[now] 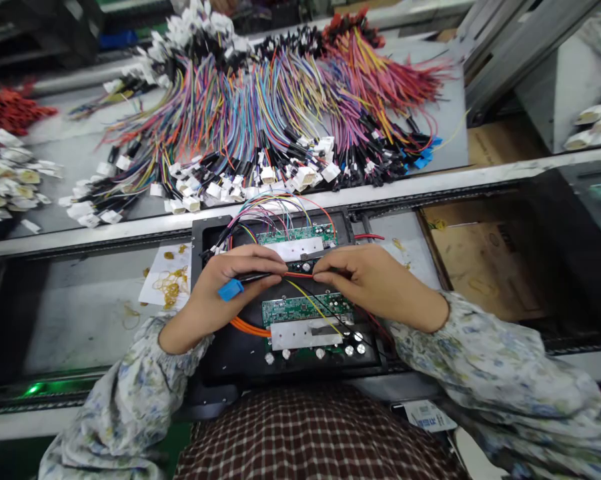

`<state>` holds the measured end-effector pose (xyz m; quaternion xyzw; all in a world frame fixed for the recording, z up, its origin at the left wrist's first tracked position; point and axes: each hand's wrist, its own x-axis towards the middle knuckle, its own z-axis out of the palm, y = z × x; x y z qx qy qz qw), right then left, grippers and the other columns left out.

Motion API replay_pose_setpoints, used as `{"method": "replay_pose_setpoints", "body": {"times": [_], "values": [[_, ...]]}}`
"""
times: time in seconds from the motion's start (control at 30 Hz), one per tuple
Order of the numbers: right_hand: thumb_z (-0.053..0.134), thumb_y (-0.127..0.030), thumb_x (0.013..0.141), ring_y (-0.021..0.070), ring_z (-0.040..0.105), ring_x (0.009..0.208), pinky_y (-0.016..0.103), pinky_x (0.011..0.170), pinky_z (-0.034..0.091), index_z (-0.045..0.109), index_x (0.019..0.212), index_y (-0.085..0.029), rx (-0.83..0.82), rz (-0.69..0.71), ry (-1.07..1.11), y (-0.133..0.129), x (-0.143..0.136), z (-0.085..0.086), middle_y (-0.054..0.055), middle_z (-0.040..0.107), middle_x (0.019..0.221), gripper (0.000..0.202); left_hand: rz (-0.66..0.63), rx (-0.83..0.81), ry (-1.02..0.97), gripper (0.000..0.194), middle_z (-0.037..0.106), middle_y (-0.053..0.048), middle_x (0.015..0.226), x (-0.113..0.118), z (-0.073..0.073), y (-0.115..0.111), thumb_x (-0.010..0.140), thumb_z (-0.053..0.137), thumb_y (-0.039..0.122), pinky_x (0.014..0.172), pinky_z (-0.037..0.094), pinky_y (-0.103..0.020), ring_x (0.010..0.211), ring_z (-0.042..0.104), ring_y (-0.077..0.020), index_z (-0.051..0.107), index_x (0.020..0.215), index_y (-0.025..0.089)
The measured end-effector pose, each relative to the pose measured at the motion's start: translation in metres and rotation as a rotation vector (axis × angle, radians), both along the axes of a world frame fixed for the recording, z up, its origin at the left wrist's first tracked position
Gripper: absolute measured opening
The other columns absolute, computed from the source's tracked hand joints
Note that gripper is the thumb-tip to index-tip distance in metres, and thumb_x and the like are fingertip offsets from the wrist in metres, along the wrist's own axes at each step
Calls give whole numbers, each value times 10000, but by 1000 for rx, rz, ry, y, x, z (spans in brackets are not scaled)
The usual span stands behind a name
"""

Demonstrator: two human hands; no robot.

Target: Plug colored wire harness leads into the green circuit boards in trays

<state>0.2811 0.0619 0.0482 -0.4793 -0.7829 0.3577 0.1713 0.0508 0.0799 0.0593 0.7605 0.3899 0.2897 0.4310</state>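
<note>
Visibly, the red wire [299,275] spanned the fingertips of both hands, above the middle of the black tray [230,363]. Left hand [213,290] fingers were closed on the black sleeve [255,275], the blue connector [231,289] beside the palm; right hand [385,283] fingers pinched the red wire. The upper board [320,231] and lower board [290,308] sat inside the tray; wire bundles [260,107] lay beyond it
</note>
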Motion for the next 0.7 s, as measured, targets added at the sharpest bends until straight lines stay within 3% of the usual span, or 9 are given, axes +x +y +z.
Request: {"method": "replay_pose_setpoints", "body": {"times": [0.13, 0.3, 0.37, 0.43, 0.57, 0.63, 0.7], "values": [[501, -271, 907, 157, 591, 798, 294, 757, 406, 683, 879, -173, 29, 27, -65, 5, 8, 7, 50, 691, 857, 208, -65, 9, 51, 182, 745, 36, 925, -7, 2, 4, 822, 678, 143, 795, 554, -137, 857, 695, -88, 758, 909, 281], [538, -292, 863, 120, 575, 631, 270, 632, 418, 666, 721, -223, -173, 242, -146, 13, 51, 13, 3, 672, 722, 203, 198, 124, 66, 207, 747, 67, 912, -28, -9, 4, 839, 667, 134, 774, 538, -126, 820, 681, -56, 739, 930, 305], [581, -283, 818, 107, 580, 555, 254, 571, 425, 674, 656, -245, -235, 262, -157, 19, 70, 9, -23, 669, 640, 190, 303, 190, 79, 222, 746, 65, 908, -36, -17, 4, 821, 686, 129, 763, 537, -148, 808, 678, -65, 738, 940, 309], [608, -326, 795, 117, 571, 516, 266, 535, 418, 688, 669, -247, -179, 123, -154, 27, 80, -1, -18, 673, 620, 169, 369, 256, 98, 271, 747, 61, 921, -41, -27, 3, 803, 701, 117, 763, 537, -172, 814, 679, -77, 730, 985, 317], [502, -474, 877, 165, 603, 666, 314, 612, 452, 692, 870, -196, 36, -339, -82, 41, 73, -37, 64, 706, 806, 337, 371, 345, 116, 303, 750, 49, 933, -43, -44, 5, 799, 689, 104, 761, 548, -209, 822, 686, -97, 720, 1021, 308], [524, -495, 858, 163, 612, 680, 306, 618, 473, 687, 860, -186, 40, -434, -25, 46, 64, -56, 62, 706, 805, 350, 346, 360, 115, 262, 751, 44, 919, -45, -50, 8, 807, 672, 105, 751, 553, -226, 811, 689, -105, 731, 978, 295], [603, -490, 798, 146, 609, 629, 283, 585, 476, 690, 801, -195, -9, -441, 16, 49, 59, -70, 34, 702, 743, 308, 355, 361, 111, 247, 750, 49, 905, -49, -54, 10, 810, 666, 106, 723, 551, -237, 791, 686, -110, 738, 950, 296]]}}
